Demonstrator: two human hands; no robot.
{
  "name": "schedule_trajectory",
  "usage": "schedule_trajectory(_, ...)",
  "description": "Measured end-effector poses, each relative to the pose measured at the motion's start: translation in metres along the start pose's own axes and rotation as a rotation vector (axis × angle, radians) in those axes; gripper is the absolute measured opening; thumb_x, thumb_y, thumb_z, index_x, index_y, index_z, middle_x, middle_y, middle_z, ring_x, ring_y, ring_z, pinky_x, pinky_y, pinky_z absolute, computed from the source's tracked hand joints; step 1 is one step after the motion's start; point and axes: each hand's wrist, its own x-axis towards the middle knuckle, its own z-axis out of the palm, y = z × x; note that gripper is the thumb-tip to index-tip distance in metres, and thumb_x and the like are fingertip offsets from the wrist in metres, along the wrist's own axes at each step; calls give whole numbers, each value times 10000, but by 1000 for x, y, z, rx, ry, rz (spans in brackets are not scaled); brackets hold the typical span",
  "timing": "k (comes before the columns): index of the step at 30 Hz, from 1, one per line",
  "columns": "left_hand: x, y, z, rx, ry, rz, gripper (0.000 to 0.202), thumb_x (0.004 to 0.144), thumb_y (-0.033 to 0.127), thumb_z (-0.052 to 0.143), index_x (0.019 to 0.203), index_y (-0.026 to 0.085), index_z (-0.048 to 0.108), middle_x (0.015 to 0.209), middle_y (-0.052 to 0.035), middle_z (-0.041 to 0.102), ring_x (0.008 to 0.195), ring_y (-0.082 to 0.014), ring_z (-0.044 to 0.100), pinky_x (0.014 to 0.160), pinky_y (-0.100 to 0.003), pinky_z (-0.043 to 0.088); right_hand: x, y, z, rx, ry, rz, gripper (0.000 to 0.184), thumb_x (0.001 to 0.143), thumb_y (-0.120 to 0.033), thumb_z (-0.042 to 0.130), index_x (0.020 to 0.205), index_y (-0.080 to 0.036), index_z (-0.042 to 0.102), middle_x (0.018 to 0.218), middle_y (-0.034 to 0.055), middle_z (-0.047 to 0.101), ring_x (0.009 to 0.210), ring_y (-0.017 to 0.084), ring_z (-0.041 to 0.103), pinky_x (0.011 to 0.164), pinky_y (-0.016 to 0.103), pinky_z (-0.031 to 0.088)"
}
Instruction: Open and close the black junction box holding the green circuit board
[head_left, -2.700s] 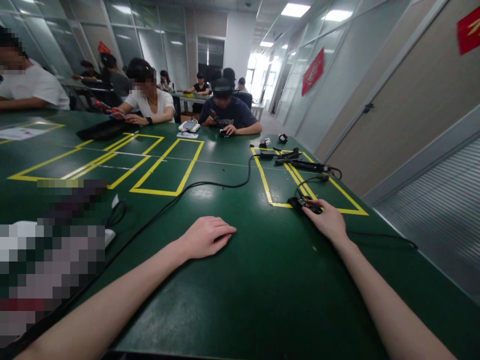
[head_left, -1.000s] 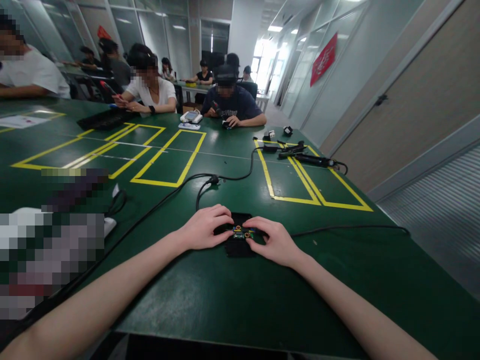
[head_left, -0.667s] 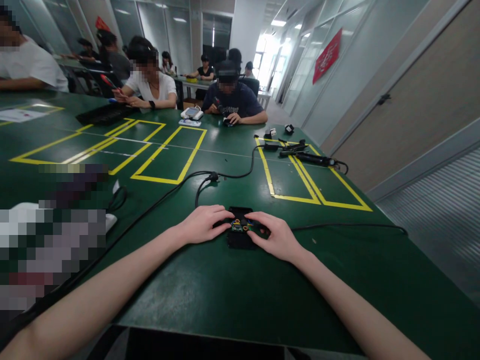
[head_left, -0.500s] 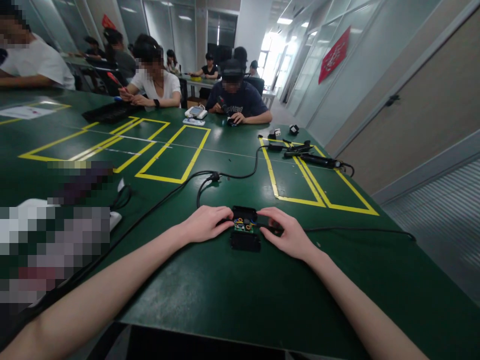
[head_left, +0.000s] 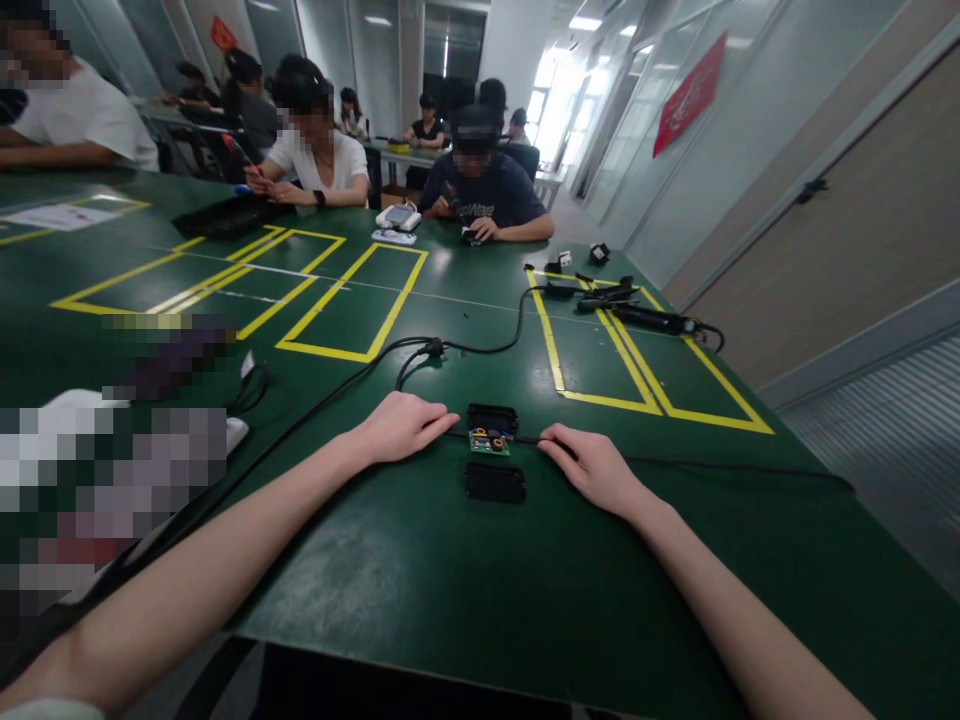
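A small green circuit board (head_left: 489, 441) with round coloured parts lies on the green table (head_left: 465, 590) between my hands. One black case half (head_left: 493, 416) sits just behind it, and another black case half (head_left: 494, 482) lies apart in front of it. My left hand (head_left: 401, 425) rests flat to the left of the board, fingertips on the thin black cable. My right hand (head_left: 592, 468) lies flat to the right, its fingertips touching the cable (head_left: 720, 466) that runs off to the right. Neither hand grips anything.
A black power cord with a plug (head_left: 431, 348) curves across the table behind the board. Yellow tape rectangles (head_left: 352, 300) mark the surface. Black tools and cables (head_left: 637, 315) lie at the far right. Several people sit across the table. A blurred patch covers the left.
My right hand brought the black device from the right to the middle. Both hands worked on it and its two case halves came apart. My hands now rest at either side.
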Motion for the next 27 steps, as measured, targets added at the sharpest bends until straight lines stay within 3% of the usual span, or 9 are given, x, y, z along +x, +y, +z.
schedule_trajectory(7, -3, 3, -2, -71, 15, 12, 574, 1099, 413, 343, 591, 187, 486, 529, 1, 528, 506, -144, 471, 571, -297, 239, -2, -3, 1, -61, -19, -7, 426, 1077, -464, 361, 791, -233, 577, 618, 14, 622, 537, 175, 589, 579, 273, 372)
schedule_trajectory(16, -5, 22, -2, -179, 6, 54, 588, 1074, 386, 327, 530, 186, 426, 474, 16, 452, 438, -116, 358, 542, -295, 233, -5, -12, 1, 30, 87, -104, 490, 1041, -419, 413, 589, -230, 395, 472, -34, 421, 415, 115, 411, 509, 269, 287)
schedule_trajectory(27, -2, 12, 2, -89, -8, 25, 565, 1074, 366, 365, 558, 186, 511, 513, -4, 548, 471, -135, 457, 553, -290, 233, 0, -11, 4, 14, 62, -57, 508, 1046, -481, 402, 605, -228, 396, 484, -38, 414, 433, 114, 418, 522, 265, 287)
